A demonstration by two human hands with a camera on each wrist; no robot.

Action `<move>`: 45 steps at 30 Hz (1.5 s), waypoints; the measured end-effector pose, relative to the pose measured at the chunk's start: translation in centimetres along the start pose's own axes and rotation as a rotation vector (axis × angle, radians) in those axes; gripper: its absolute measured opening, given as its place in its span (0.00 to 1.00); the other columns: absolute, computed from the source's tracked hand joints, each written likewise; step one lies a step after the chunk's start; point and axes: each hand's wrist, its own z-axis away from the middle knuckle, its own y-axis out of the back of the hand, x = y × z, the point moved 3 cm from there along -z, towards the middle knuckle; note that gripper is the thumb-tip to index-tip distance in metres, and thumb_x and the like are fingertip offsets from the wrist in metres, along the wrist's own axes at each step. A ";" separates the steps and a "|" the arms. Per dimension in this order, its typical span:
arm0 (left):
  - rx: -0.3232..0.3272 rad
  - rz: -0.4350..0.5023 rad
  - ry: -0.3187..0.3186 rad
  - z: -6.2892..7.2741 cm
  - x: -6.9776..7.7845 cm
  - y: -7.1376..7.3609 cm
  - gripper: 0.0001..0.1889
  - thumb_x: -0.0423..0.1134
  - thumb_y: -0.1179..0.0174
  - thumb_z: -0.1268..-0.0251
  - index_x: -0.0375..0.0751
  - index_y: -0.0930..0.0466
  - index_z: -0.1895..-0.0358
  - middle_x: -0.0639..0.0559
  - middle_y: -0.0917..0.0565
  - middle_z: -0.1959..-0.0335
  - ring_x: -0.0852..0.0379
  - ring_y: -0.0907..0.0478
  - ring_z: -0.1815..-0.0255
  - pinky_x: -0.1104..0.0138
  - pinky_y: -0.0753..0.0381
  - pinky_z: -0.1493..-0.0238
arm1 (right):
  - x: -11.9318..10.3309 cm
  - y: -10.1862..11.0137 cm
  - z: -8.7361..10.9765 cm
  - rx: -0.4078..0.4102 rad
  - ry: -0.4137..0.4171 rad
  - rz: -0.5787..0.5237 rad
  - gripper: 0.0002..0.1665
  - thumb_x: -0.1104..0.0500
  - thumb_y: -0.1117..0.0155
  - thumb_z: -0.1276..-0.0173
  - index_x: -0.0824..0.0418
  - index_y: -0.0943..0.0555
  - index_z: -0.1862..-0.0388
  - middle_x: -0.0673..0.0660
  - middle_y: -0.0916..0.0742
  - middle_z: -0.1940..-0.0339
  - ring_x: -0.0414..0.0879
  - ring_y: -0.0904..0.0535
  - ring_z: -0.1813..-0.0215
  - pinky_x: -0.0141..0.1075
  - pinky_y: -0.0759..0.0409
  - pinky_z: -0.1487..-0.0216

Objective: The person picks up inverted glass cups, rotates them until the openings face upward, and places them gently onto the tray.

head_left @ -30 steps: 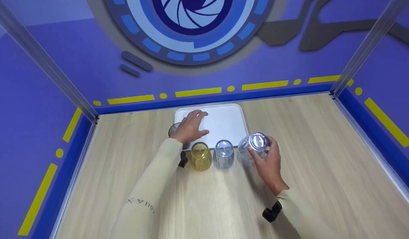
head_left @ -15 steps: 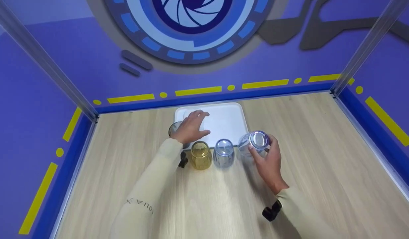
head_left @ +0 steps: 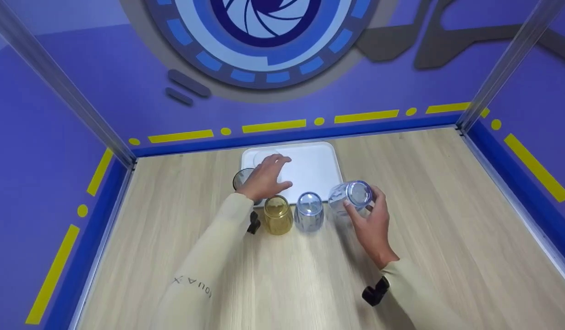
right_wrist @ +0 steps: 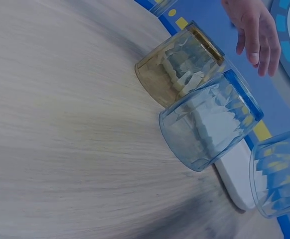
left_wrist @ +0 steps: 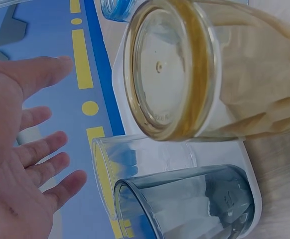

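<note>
My right hand (head_left: 373, 224) grips a pale blue glass (head_left: 344, 199) turned bottom up and slightly tilted, at the tray's near right corner. In the right wrist view, this glass (right_wrist: 277, 174) shows at the right edge, its rim toward the table. My left hand (head_left: 265, 178) hovers over the left side of the white tray (head_left: 309, 167), fingers spread loosely around nothing. Beneath it, partly hidden by the hand in the head view, a smoky grey glass (left_wrist: 195, 201) and a clear glass (left_wrist: 140, 154) stand mouth up on the tray.
An amber glass (head_left: 277, 217) and a light blue glass (head_left: 309, 213) stand upside down side by side on the wooden table (head_left: 291, 284), just before the tray's near edge. Blue-purple panels (head_left: 181, 123) enclose the table at the back and sides.
My left hand has drifted slightly to the right over the tray. The glass in my right hand has shifted and tilted a little; the other glasses have stayed put.
</note>
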 end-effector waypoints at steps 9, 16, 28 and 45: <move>-0.009 0.013 0.002 0.2 0.2 -0.3 0.33 0.50 0.38 0.36 0.50 0.37 0.29 0.48 0.37 0.27 0.50 0.43 0.25 0.56 0.38 0.27 | 0.2 0.1 0.0 0.001 -0.019 -0.016 0.45 0.48 0.33 0.36 0.59 0.44 0.27 0.60 0.31 0.31 0.53 0.36 0.27 0.51 0.33 0.29; -0.023 0.036 0.000 0.3 0.5 -0.4 0.33 0.50 0.38 0.36 0.51 0.37 0.29 0.49 0.38 0.27 0.51 0.43 0.24 0.56 0.38 0.27 | 0.3 0.1 0.1 -0.011 -0.039 -0.023 0.46 0.46 0.34 0.36 0.59 0.45 0.27 0.60 0.32 0.30 0.54 0.37 0.26 0.51 0.34 0.28; -0.032 0.049 -0.032 0.4 0.9 -0.7 0.32 0.50 0.40 0.34 0.51 0.38 0.29 0.50 0.37 0.27 0.51 0.42 0.25 0.55 0.36 0.28 | 0.5 0.2 0.0 0.008 -0.040 -0.041 0.47 0.45 0.32 0.37 0.60 0.44 0.29 0.61 0.31 0.32 0.54 0.37 0.27 0.50 0.34 0.28; -0.046 0.070 -0.052 0.4 1.5 -1.1 0.32 0.52 0.41 0.34 0.53 0.39 0.29 0.51 0.38 0.27 0.52 0.42 0.25 0.56 0.36 0.27 | 0.4 0.2 0.2 -0.006 -0.078 -0.125 0.45 0.44 0.33 0.37 0.57 0.45 0.31 0.58 0.32 0.31 0.51 0.38 0.25 0.48 0.38 0.26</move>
